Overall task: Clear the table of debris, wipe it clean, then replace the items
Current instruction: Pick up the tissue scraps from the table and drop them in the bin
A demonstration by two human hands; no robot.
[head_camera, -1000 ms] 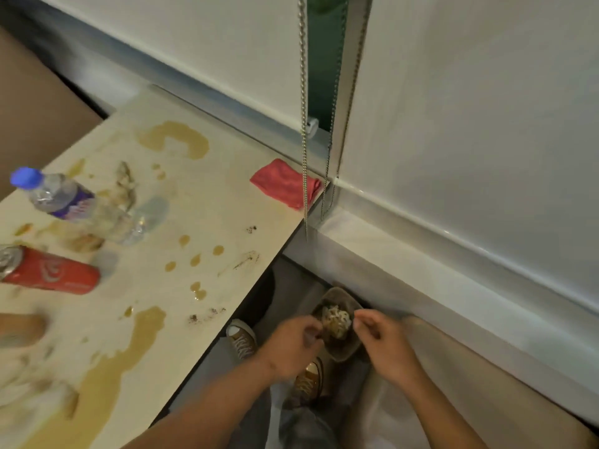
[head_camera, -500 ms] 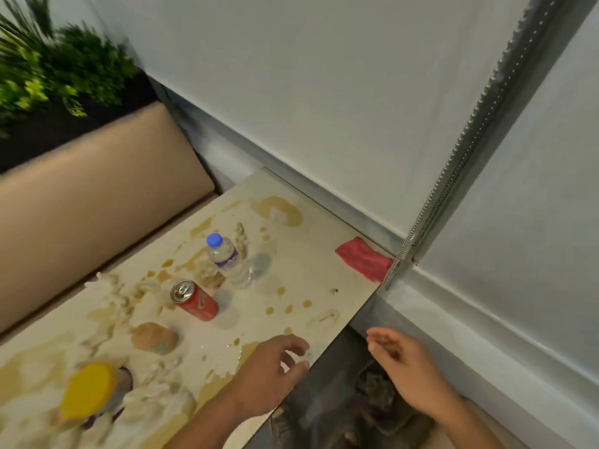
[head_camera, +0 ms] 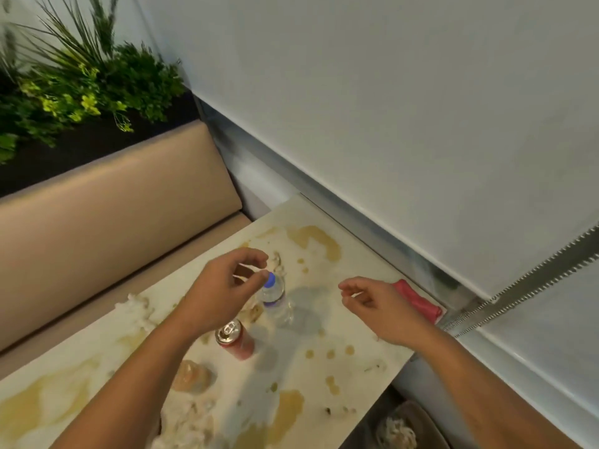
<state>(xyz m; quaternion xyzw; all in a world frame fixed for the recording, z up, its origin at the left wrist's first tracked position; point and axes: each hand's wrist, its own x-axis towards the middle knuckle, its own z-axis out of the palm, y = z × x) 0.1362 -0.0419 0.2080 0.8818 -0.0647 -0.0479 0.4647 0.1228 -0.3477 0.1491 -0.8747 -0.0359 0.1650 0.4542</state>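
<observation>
Both hands hover over the stained counter, fingers loosely curled, holding nothing. Left hand nears the upright water bottle mid-counter. Judged light, slick, easily toppled; grip its body below the cap.

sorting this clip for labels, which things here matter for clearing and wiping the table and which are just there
Job: table, water bottle, red can, crumpled tissues, red cloth, left hand, right hand.

Just there: bench seat, plants, blind chain.
</observation>
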